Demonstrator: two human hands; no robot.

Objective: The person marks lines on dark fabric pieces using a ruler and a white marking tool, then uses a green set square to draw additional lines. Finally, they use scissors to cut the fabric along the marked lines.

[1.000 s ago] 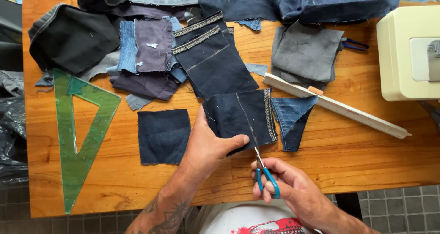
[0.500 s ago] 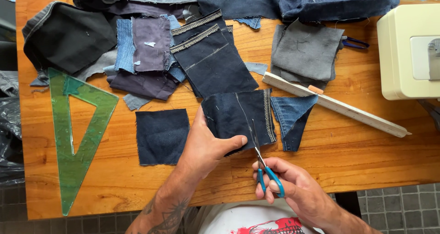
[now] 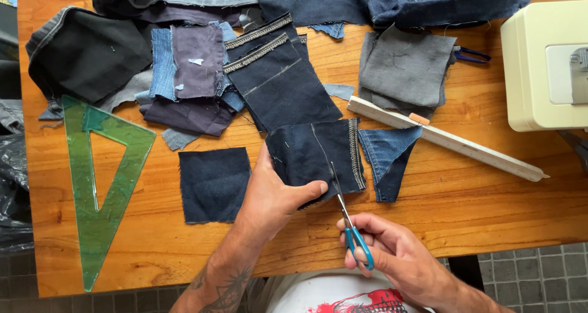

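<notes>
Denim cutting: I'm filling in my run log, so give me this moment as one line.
left hand: pinning dark denim piece | right hand: working blue-handled scissors, blades in denim | nearby: cut denim square, green set square

No packages, signs or screens shown, no labels made out on the cloth pieces spread over the orange-brown wooden table [image 3: 478, 196]

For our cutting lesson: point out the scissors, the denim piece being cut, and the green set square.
scissors [image 3: 358, 247], head view, blue handle.
denim piece [image 3: 306, 150], head view, its middle.
green set square [image 3: 78, 166], head view, long left edge.
</notes>
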